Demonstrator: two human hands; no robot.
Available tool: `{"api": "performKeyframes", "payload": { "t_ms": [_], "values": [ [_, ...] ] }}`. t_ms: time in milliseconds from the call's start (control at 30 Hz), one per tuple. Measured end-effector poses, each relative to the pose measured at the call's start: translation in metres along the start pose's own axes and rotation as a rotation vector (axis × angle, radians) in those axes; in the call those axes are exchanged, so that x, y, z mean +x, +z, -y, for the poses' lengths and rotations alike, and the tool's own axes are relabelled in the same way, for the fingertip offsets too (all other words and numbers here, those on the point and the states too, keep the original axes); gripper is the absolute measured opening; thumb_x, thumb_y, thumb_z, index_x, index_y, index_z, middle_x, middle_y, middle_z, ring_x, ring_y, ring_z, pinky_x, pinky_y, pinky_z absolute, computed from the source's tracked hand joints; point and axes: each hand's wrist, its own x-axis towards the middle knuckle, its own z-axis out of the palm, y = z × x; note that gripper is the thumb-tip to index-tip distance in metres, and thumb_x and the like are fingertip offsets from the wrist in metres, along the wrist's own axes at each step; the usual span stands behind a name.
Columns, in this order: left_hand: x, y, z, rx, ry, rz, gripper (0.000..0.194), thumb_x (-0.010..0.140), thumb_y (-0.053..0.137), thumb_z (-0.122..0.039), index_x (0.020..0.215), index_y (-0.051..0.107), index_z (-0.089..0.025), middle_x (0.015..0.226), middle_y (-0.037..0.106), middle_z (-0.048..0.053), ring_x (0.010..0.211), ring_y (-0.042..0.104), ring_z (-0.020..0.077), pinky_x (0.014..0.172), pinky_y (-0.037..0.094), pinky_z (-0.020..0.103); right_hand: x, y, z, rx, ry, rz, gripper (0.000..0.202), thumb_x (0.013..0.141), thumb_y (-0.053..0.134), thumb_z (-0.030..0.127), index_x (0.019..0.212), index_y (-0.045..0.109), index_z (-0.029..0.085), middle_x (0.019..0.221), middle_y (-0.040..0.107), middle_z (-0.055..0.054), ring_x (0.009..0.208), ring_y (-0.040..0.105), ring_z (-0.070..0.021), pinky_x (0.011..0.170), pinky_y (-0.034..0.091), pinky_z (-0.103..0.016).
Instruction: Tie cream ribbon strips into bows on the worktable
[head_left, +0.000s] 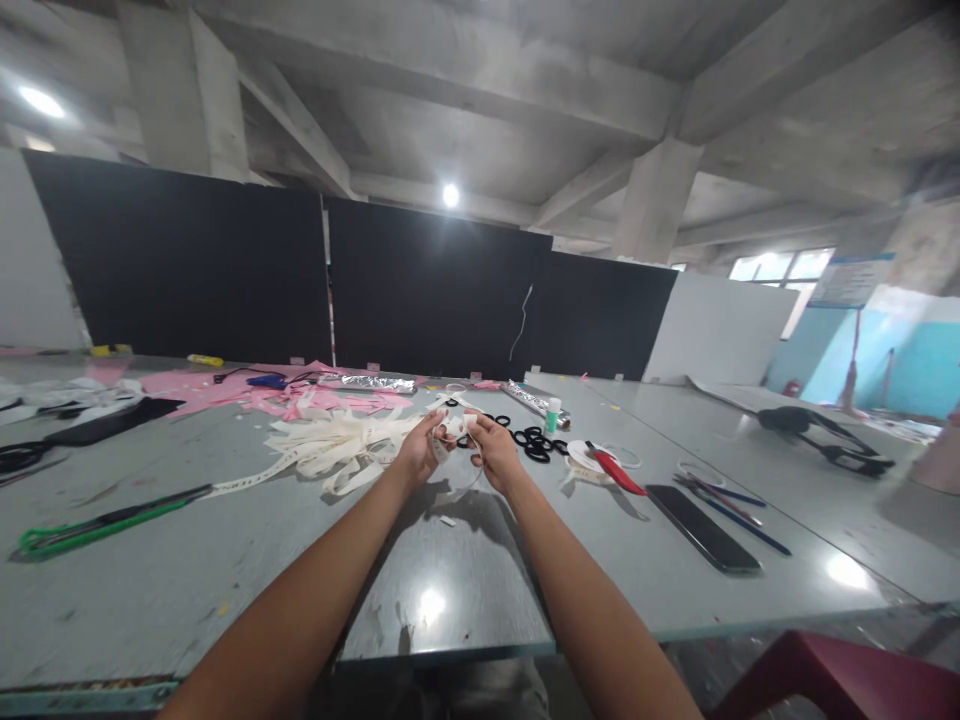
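Note:
Over the middle of the table, my left hand (422,448) and my right hand (493,450) are close together with bent fingers. Between them both pinch a thin white ribbon (453,428), part of it hidden by the fingers. Just left of my left hand lies a loose heap of cream printed ribbon strips (330,445). Several black rings (534,440) are scattered beyond and to the right of my right hand. A small white scrap (448,521) rests on the table below the hands.
A green cutter knife (105,527) lies at left. Rightward are a glue stick (553,415), a white ribbon roll (589,457), a red-handled tool (619,472), a black phone (703,527) and pens (739,512). Pink scraps (180,390) and black panels (435,285) stand behind.

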Motion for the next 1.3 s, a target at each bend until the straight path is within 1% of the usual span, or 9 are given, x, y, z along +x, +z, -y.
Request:
{"api": "performKeyframes", "payload": {
  "t_ms": [233, 367, 533, 700, 833, 933, 1067, 1200, 1300],
  "values": [
    [0.002, -0.004, -0.002, 0.053, 0.032, 0.067, 0.022, 0.070, 0.070, -0.028, 0.074, 0.052, -0.016, 0.044, 0.039, -0.010, 0.039, 0.043, 0.0053, 0.046, 0.037, 0.019, -0.001, 0.002, -0.005, -0.107, -0.021, 0.012, 0.029, 0.074, 0.064, 0.047, 0.081, 0.055, 0.020, 0.051, 0.043, 0.007, 0.039, 0.036, -0.0056, 0.027, 0.027, -0.012],
    [0.003, -0.004, -0.002, 0.069, -0.018, 0.061, 0.027, 0.068, 0.073, -0.028, 0.080, 0.051, -0.017, 0.046, 0.041, -0.010, 0.038, 0.040, 0.0036, 0.041, 0.029, 0.016, -0.003, 0.006, -0.003, 0.007, -0.043, -0.001, 0.031, 0.074, 0.064, 0.048, 0.083, 0.055, 0.019, 0.064, 0.055, 0.003, 0.042, 0.042, -0.0060, 0.028, 0.030, -0.013],
    [0.005, -0.006, -0.001, 0.077, -0.047, 0.070, 0.025, 0.068, 0.072, -0.028, 0.073, 0.050, -0.016, 0.042, 0.035, -0.010, 0.039, 0.039, 0.0045, 0.044, 0.032, 0.017, -0.003, 0.003, 0.002, 0.150, 0.015, 0.025, 0.031, 0.072, 0.067, 0.045, 0.078, 0.052, 0.018, 0.068, 0.056, 0.004, 0.038, 0.035, -0.0023, 0.029, 0.026, -0.014],
    [0.004, -0.007, 0.001, 0.127, -0.071, -0.004, 0.020, 0.071, 0.068, -0.029, 0.071, 0.052, -0.016, 0.037, 0.032, -0.010, 0.039, 0.041, 0.0063, 0.050, 0.037, 0.019, 0.000, -0.002, 0.001, 0.170, 0.015, -0.064, 0.033, 0.072, 0.066, 0.046, 0.075, 0.049, 0.018, 0.062, 0.053, 0.006, 0.036, 0.031, -0.0013, 0.031, 0.025, -0.014],
    [0.002, -0.006, 0.000, 0.078, -0.085, 0.017, 0.019, 0.073, 0.065, -0.029, 0.068, 0.052, -0.017, 0.035, 0.029, -0.010, 0.038, 0.041, 0.0075, 0.051, 0.039, 0.020, 0.001, -0.001, 0.000, 0.157, 0.065, -0.077, 0.034, 0.075, 0.060, 0.048, 0.070, 0.043, 0.020, 0.051, 0.043, 0.009, 0.033, 0.025, -0.0024, 0.030, 0.021, -0.014],
    [0.001, -0.007, -0.001, 0.042, -0.098, 0.029, 0.015, 0.073, 0.061, -0.026, 0.067, 0.051, -0.017, 0.041, 0.041, -0.007, 0.041, 0.047, 0.0093, 0.050, 0.041, 0.022, 0.001, -0.002, 0.002, 0.181, 0.122, -0.046, 0.032, 0.078, 0.055, 0.045, 0.067, 0.038, 0.021, 0.046, 0.030, 0.011, 0.032, 0.017, -0.0026, 0.030, 0.012, -0.013],
    [0.003, -0.013, -0.005, 0.114, -0.124, 0.017, 0.010, 0.071, 0.060, -0.023, 0.071, 0.054, -0.015, 0.073, 0.065, 0.006, 0.062, 0.062, 0.0170, 0.058, 0.048, 0.029, 0.001, -0.006, 0.009, 0.219, 0.144, -0.019, 0.021, 0.077, 0.050, 0.033, 0.066, 0.036, 0.021, 0.048, 0.026, 0.011, 0.033, 0.013, -0.0031, 0.031, 0.007, -0.014],
    [0.004, -0.021, -0.011, 0.245, -0.171, -0.026, 0.027, 0.075, 0.059, -0.041, 0.072, 0.055, -0.015, 0.076, 0.066, 0.008, 0.061, 0.063, 0.0197, 0.057, 0.049, 0.032, 0.001, -0.011, 0.016, 0.251, 0.107, 0.050, 0.018, 0.074, 0.050, 0.028, 0.066, 0.037, 0.020, 0.052, 0.030, 0.009, 0.036, 0.016, -0.0033, 0.032, 0.011, -0.014],
    [0.004, -0.026, -0.019, 0.393, -0.248, -0.012, 0.024, 0.070, 0.066, -0.036, 0.078, 0.058, -0.015, 0.072, 0.066, 0.008, 0.055, 0.062, 0.0197, 0.052, 0.047, 0.029, 0.001, -0.013, 0.019, 0.245, 0.070, 0.095, 0.020, 0.074, 0.054, 0.029, 0.067, 0.038, 0.020, 0.056, 0.035, 0.008, 0.037, 0.018, -0.0031, 0.032, 0.014, -0.014]
  ]
}}
